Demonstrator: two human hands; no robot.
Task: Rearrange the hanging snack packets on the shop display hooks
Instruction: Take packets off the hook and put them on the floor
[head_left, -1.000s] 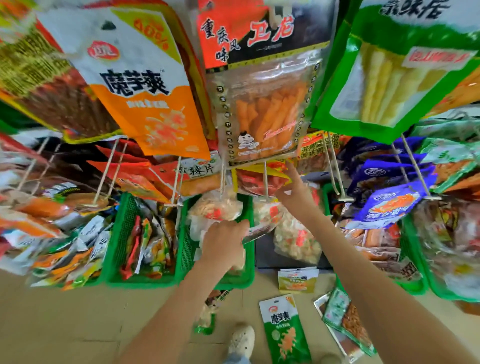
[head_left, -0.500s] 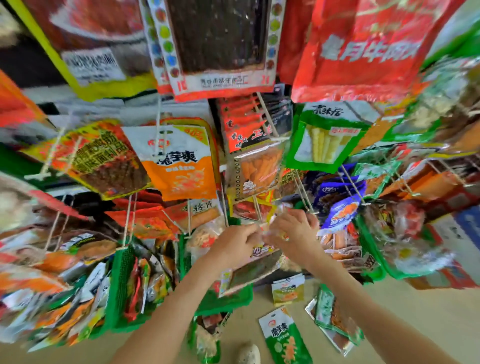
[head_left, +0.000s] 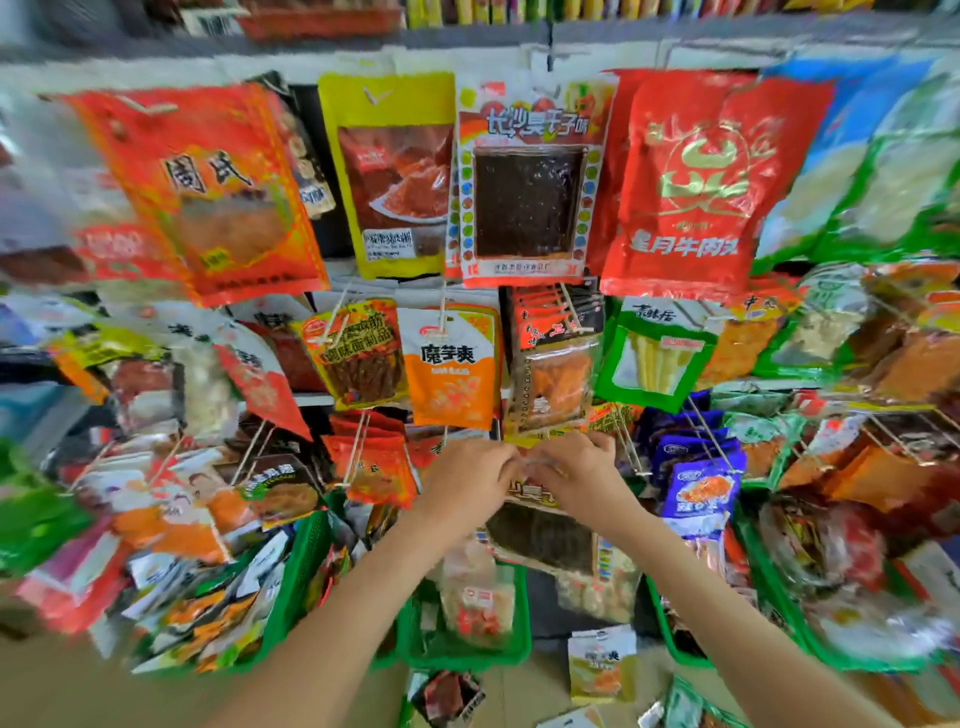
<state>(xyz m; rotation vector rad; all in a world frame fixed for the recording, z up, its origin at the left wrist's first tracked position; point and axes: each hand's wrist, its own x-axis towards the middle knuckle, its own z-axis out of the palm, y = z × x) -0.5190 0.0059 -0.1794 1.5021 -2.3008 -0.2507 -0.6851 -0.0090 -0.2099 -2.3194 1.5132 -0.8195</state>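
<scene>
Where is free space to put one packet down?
Bare floor: bottom left, below the left green basket, and a narrow strip between the dark red packet and the yellow-green packet lying there. Hooks and baskets are packed. Left hand and right hand grip a dark-windowed packet.

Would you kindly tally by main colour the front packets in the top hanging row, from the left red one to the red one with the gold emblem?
Red: 2, left red packet and gold-emblem red packet
Yellow: 1, yellow packet
White: 1, white packet with dark window
Total: 4
</scene>
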